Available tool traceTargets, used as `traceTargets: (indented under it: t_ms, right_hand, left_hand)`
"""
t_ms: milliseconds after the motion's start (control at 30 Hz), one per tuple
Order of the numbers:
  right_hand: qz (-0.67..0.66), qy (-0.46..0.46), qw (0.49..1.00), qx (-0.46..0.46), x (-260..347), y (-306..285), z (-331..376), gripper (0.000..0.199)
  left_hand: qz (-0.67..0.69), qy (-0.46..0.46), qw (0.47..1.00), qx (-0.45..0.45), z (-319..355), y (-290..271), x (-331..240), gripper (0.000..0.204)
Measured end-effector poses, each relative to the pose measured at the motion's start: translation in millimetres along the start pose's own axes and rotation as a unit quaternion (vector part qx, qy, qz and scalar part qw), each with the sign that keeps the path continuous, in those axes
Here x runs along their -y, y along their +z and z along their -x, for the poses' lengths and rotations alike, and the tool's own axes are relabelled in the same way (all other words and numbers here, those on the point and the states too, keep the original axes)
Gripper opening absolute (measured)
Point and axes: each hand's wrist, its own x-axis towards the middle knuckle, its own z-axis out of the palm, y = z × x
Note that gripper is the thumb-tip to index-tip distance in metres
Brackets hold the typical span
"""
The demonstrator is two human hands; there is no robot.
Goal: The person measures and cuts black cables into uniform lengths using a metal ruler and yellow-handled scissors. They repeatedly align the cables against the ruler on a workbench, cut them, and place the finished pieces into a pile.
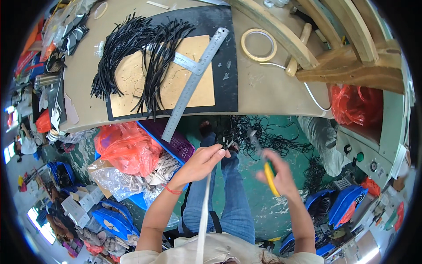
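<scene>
My left hand point(205, 160) is closed in a pinch above my knees. A narrow off-white strip point(203, 215) runs from it down to the lower edge, over my lap. Small pale ends show just past its fingertips. To the right, my right hand point(278, 174) is wrapped round a cutting tool with a yellow and green handle point(271, 178). The tool's metal blade points up and away, blurred by motion, so its exact kind is unclear. Blade and strip are apart.
Ahead, a bench point(281, 94) bears black cords point(127, 48), a metal ruler point(191, 86), a tape roll point(258, 45), a hammer point(299, 50) and a wooden frame point(351, 77). Left of my legs is a bin with red plastic bags point(127, 147). Black cord scraps point(268, 136) litter the floor.
</scene>
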Motion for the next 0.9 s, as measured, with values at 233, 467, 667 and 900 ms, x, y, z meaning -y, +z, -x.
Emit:
traceTargets:
  t_ms: [233,467,667,900]
  right_hand:
    - [-0.169,0.132,0.960,0.180,-25,18,45,0.056]
    - [-0.155,0.047,0.976,0.149,-34,23,42,0.060]
    - [-0.096,0.139,0.967,0.189,-15,18,41,0.051]
    - [-0.120,0.183,0.972,0.086,2,21,28,0.044]
  left_hand:
    - [0.053,-0.053,0.994,0.077,-2,19,-2,0.032]
    - [0.063,-0.069,0.988,0.121,-2,35,2,0.031]
    - [0.031,-0.050,0.990,0.125,1,37,2,0.032]
    - [0.034,-0.028,0.999,0.008,27,25,7,0.029]
